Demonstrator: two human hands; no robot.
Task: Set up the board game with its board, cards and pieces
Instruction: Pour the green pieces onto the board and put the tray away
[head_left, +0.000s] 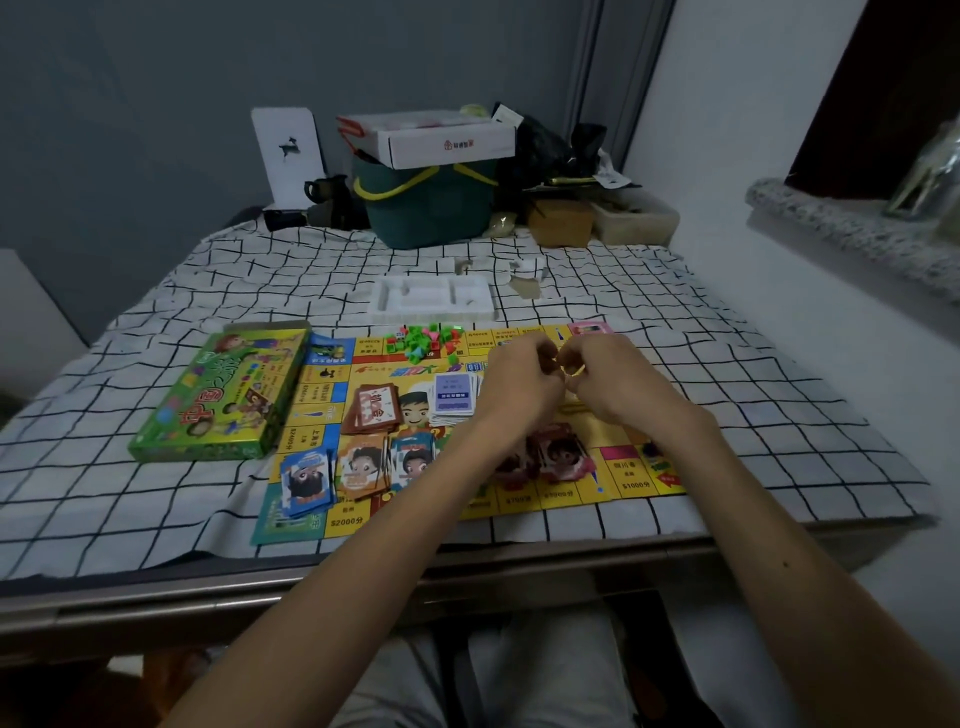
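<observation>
A lived-in room of a home: a table (467, 571) under a checked cloth (156, 312) stands against a grey wall (130, 104); a green storage basket (431, 213) bears a cardboard box (447, 140) at the far edge; a deer print (288, 150) leans beside it; a stone windowsill (841, 223) runs on the right; a game board (317, 395) lies spread in front.

White carton (441, 143) sits atop green basket (426, 213) on the checked cloth (156, 291)

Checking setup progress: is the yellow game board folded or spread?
Spread: the yellow game board lies flat on the checked tablecloth, card stacks on it.
</observation>
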